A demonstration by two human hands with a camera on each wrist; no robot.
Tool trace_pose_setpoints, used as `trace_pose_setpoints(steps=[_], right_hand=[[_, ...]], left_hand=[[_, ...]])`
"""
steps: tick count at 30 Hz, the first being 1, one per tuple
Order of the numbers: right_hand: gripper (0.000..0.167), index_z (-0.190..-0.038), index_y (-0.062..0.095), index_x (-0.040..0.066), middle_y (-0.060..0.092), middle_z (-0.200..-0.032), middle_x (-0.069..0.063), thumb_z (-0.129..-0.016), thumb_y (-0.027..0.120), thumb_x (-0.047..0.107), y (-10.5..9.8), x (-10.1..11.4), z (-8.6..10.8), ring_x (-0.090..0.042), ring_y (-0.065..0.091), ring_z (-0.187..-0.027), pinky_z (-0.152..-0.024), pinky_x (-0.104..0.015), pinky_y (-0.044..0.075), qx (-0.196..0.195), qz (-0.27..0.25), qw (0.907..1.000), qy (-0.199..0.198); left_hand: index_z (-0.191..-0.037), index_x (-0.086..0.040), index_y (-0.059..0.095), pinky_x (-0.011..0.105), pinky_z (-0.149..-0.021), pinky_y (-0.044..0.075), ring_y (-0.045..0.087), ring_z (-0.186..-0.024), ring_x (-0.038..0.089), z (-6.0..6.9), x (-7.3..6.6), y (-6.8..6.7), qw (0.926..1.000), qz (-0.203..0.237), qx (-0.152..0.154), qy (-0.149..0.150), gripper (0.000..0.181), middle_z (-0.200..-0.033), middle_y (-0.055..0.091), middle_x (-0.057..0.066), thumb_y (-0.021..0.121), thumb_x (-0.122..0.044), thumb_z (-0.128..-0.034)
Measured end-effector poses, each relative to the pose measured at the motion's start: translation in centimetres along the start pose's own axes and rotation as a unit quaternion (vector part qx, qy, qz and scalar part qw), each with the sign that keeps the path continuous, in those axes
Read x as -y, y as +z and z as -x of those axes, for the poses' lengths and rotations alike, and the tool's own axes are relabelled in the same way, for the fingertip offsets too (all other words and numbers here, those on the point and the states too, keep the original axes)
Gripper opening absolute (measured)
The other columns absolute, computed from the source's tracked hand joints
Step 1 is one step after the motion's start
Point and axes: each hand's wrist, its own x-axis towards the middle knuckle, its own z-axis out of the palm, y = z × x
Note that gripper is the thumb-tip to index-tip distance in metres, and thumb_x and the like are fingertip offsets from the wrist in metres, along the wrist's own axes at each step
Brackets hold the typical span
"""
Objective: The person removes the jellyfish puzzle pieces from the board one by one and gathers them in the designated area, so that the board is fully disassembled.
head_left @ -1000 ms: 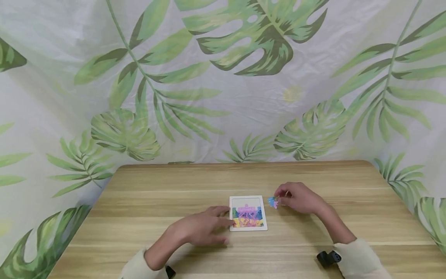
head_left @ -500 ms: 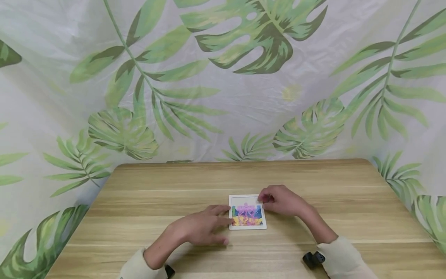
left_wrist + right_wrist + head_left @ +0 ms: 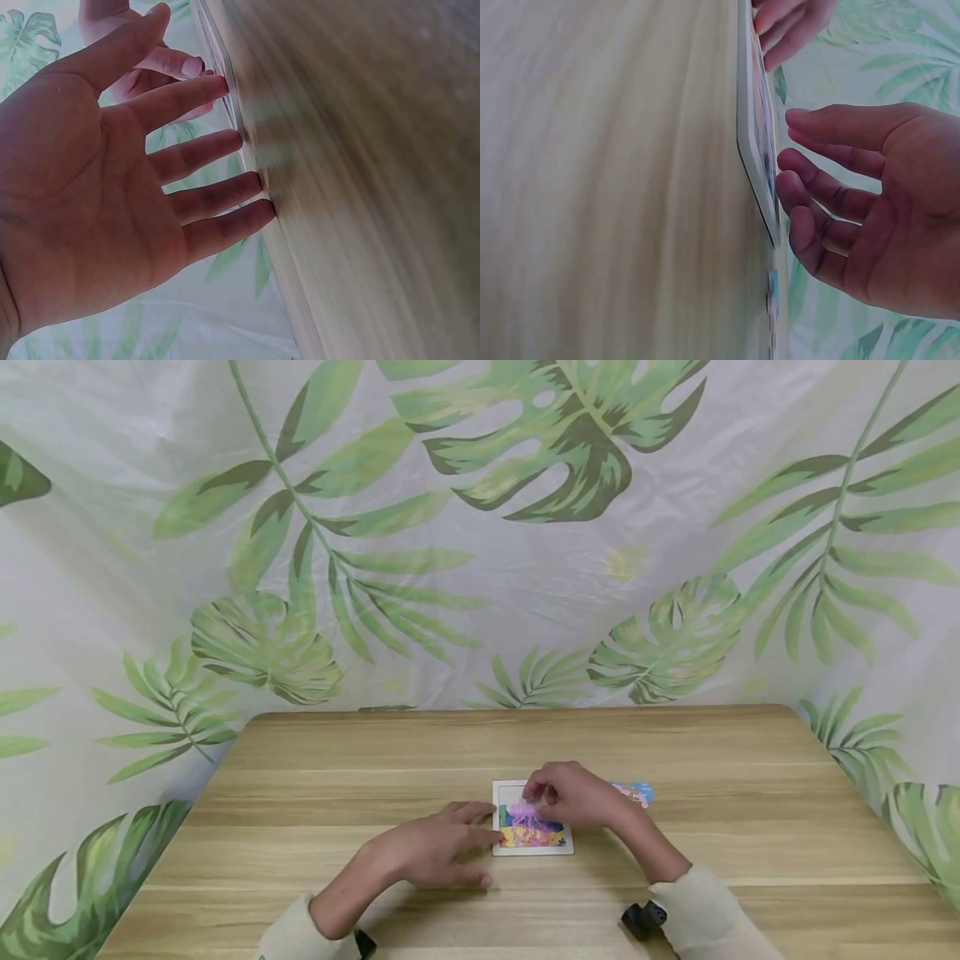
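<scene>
A white-framed picture puzzle tray (image 3: 567, 850) lies on the wooden table, with a pink, blue and yellow sea picture in its lower part and a pale upper strip. My left hand (image 3: 435, 850) rests at the tray's left edge, fingers spread and fairly straight, fingertips touching the rim. Over the tray's upper right side is my right hand (image 3: 577, 795), fingers bent, thumb near the index finger. Whether a piece is between those fingertips is hidden. Just behind that hand, blue and pink puzzle pieces (image 3: 641, 792) lie on the table; the right wrist view shows these pieces (image 3: 772, 300) edge-on.
The wooden table (image 3: 360, 760) reaches back to a hanging cloth (image 3: 540, 568) printed with green leaves. A black wrist device (image 3: 643, 920) sits by the right sleeve, partly below the forearm.
My right hand has moved left from beside the tray to above its upper part. The piece at its fingertips earlier is out of sight; pieces to its right now show. My left hand stays put.
</scene>
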Motion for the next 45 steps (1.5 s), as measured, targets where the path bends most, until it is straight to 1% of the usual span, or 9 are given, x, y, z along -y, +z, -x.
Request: trace_pose_setpoints(steps=[3,8,13,17,27,34,41,45], right_hand=[[0.015,-0.110,0.078,0.008,0.070,-0.098,-0.003,-0.095,0.078,0.006,0.3,0.3,-0.4,-0.014,0.061,-0.087,-0.077,-0.024,0.051,0.005,0.002,0.9999,-0.010],[0.018,-0.112,0.077,0.007,0.070,-0.100,-0.004,-0.094,0.077,0.003,0.7,0.8,-0.8,-0.015,0.060,-0.087,-0.076,-0.025,0.051,0.008,0.002,0.9999,-0.010],[0.018,-0.113,0.077,0.008,0.071,-0.105,-0.004,-0.095,0.077,0.004,1.0,1.0,-1.2,-0.014,0.060,-0.089,-0.079,-0.026,0.052,0.013,-0.001,0.9999,-0.011],[0.017,-0.111,0.076,0.007,0.072,-0.104,-0.005,-0.095,0.078,0.004,1.2,1.1,-1.5,-0.014,0.061,-0.089,-0.079,-0.026,0.052,0.013,-0.002,0.9998,-0.016],[0.019,-0.107,0.076,0.008,0.072,-0.096,-0.003,-0.091,0.079,-0.002,1.8,1.6,-1.8,-0.012,0.058,-0.081,-0.073,-0.026,0.052,0.002,-0.017,0.9998,0.006],[0.022,-0.108,0.075,0.006,0.072,-0.095,-0.003,-0.090,0.080,-0.005,1.9,1.6,-1.8,-0.013,0.060,-0.082,-0.073,-0.026,0.053,0.005,-0.042,0.9989,0.021],[0.023,-0.108,0.076,0.007,0.071,-0.094,-0.003,-0.089,0.080,-0.006,1.9,1.5,-1.8,-0.011,0.060,-0.082,-0.072,-0.024,0.053,0.003,-0.049,0.9986,0.018],[0.022,-0.108,0.075,0.006,0.071,-0.096,-0.004,-0.091,0.076,-0.007,1.9,1.5,-1.6,-0.010,0.060,-0.080,-0.071,-0.022,0.052,0.002,-0.053,0.9985,0.012]], left_hand=[[-0.151,-0.021,0.064,0.056,-0.121,0.045,0.039,-0.158,0.034,-0.1,0.1,0.1,1.0000,-0.003,-0.002,0.005,0.057,-0.171,0.042,0.012,0.075,-0.045,-0.1008],[-0.150,-0.019,0.065,0.056,-0.121,0.046,0.040,-0.158,0.035,-0.1,0.1,0.0,0.9999,-0.008,-0.004,0.012,0.056,-0.170,0.042,0.014,0.074,-0.044,-0.1012],[-0.151,-0.019,0.064,0.057,-0.121,0.046,0.039,-0.158,0.036,0.0,0.0,0.0,0.9999,-0.004,-0.001,0.009,0.057,-0.171,0.040,0.015,0.074,-0.045,-0.1011],[-0.152,-0.019,0.064,0.058,-0.121,0.045,0.038,-0.158,0.037,0.0,0.0,0.0,1.0000,-0.001,0.001,0.007,0.058,-0.172,0.040,0.015,0.074,-0.046,-0.1008],[-0.153,-0.020,0.062,0.057,-0.121,0.046,0.036,-0.159,0.036,-0.1,0.1,-0.1,1.0000,0.000,0.004,0.009,0.058,-0.172,0.038,0.014,0.073,-0.044,-0.1017],[-0.153,-0.021,0.063,0.056,-0.122,0.044,0.036,-0.159,0.035,0.0,0.2,-0.2,0.9999,-0.001,0.009,0.009,0.056,-0.173,0.037,0.014,0.074,-0.042,-0.1022],[-0.152,-0.021,0.064,0.056,-0.122,0.045,0.038,-0.159,0.034,0.0,0.2,-0.3,0.9999,-0.003,0.008,0.012,0.055,-0.172,0.038,0.014,0.075,-0.041,-0.1015],[-0.151,-0.021,0.064,0.056,-0.121,0.045,0.038,-0.158,0.034,0.0,0.2,-0.2,0.9999,0.000,0.007,0.011,0.055,-0.172,0.039,0.013,0.075,-0.041,-0.1013]])
